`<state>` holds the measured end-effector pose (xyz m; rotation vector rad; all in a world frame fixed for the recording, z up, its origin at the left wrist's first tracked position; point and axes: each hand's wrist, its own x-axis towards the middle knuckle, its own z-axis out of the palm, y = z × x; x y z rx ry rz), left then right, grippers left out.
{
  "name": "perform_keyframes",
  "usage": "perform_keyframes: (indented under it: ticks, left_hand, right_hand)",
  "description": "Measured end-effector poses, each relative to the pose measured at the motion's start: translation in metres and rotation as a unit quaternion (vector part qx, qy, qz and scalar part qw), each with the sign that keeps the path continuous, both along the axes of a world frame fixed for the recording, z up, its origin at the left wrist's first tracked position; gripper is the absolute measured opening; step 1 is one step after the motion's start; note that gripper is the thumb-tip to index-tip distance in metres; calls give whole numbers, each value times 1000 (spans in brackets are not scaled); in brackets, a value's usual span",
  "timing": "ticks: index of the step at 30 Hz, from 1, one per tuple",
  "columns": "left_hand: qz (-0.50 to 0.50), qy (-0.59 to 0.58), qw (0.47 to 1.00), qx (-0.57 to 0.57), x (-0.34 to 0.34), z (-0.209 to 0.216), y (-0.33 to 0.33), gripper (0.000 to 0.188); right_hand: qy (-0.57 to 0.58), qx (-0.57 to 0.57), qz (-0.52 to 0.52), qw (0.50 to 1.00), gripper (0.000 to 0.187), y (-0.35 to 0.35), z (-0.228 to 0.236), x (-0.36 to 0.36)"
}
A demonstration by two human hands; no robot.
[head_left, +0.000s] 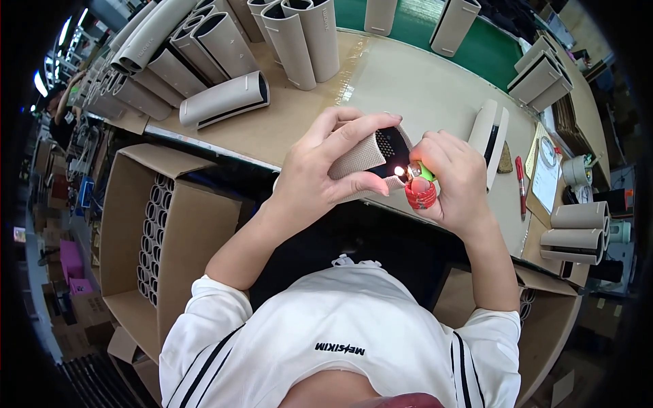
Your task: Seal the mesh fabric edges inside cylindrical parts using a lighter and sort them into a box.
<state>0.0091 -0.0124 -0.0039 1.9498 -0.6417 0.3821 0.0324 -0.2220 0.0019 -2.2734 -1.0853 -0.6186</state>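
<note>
While our left hand (320,162) clasps this mesh sleeve (360,155), our right hand (452,178) grips a lit lighter (426,171) at its opening — flaming seemingly underway, progress on other sleeves (291,51) unclear.

Head cam looks dn @ nr bench (408,81).

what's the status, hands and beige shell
Left hand gripping beige shell. Right hand holding lit green lighter, flame at shell's open end. Nothing visibly in the way.

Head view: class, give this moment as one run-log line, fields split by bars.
left hand: holding beige shell | right hand: gripping green lighter | flame: lit, at shell's open end | red pen: lying on table
</note>
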Motion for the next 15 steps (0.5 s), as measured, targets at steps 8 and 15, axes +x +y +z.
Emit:
perform_keyframes:
  ticks: [8,15]
  left_hand:
    - [23,-7,1000,-6,-1,0,-1,64]
    - [36,9,999,-23,-3,2,-4,65]
  right_hand:
    - [-60,-30,-17,998,37,-1,-5,2]
    - [-147,-19,-40,988,38,0,-13,-20]
